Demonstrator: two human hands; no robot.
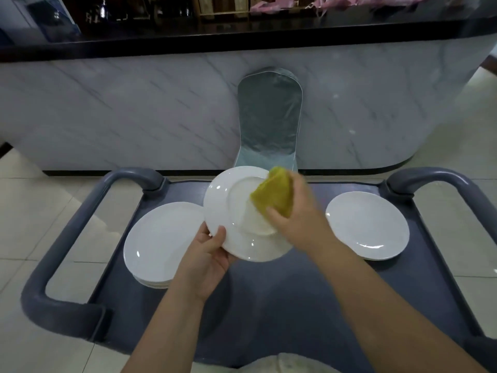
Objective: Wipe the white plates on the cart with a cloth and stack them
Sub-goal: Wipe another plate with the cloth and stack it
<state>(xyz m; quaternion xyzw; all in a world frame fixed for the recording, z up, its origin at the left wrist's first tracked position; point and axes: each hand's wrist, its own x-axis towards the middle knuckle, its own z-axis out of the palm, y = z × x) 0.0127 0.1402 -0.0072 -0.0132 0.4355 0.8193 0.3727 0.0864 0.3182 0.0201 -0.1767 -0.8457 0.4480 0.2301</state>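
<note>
My left hand (208, 255) grips the lower left rim of a white plate (231, 211), which is lifted above the grey cart top (269, 297) and tilted with its underside towards me. My right hand (298, 219) presses a folded yellow cloth (273, 195) against the upper right of that plate. A stack of white plates (158, 243) lies on the cart to the left, partly behind the held plate. A second, lower stack of white plates (368, 224) lies on the cart to the right.
The cart has thick grey handles at the left (67, 238) and right (441, 181). Beyond the cart stands a chair wrapped in plastic (269, 117) against a marble-look counter (134, 109) with a black top. Pale floor tiles surround the cart.
</note>
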